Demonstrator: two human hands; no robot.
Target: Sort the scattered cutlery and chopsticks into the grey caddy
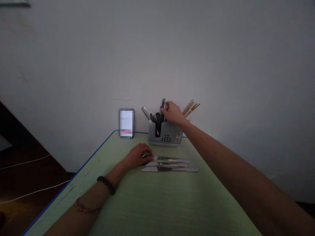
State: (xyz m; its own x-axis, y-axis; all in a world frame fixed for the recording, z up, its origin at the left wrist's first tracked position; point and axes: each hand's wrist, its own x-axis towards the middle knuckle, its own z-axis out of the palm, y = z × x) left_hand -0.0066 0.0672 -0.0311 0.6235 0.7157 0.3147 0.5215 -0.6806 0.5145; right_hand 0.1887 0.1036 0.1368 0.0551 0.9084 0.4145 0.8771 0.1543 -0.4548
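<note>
Several table knives lie side by side on the green table; the nearest knife has its blade pointing left. My left hand rests on the tabletop, its curled fingers closed at the blade end of the farthest knife. Over the grey cutlery holder, my right hand pinches a slim silver-grey utensil that stands upright. Its lower end is hidden inside the holder, so its kind cannot be told. Other dark-handled utensils stand to the left of it.
A lit phone leans upright against the wall at the table's back left. Wooden chopsticks stick out of the holder's right side. A white utensil handle tilts out to the left. The green table has a blue edge.
</note>
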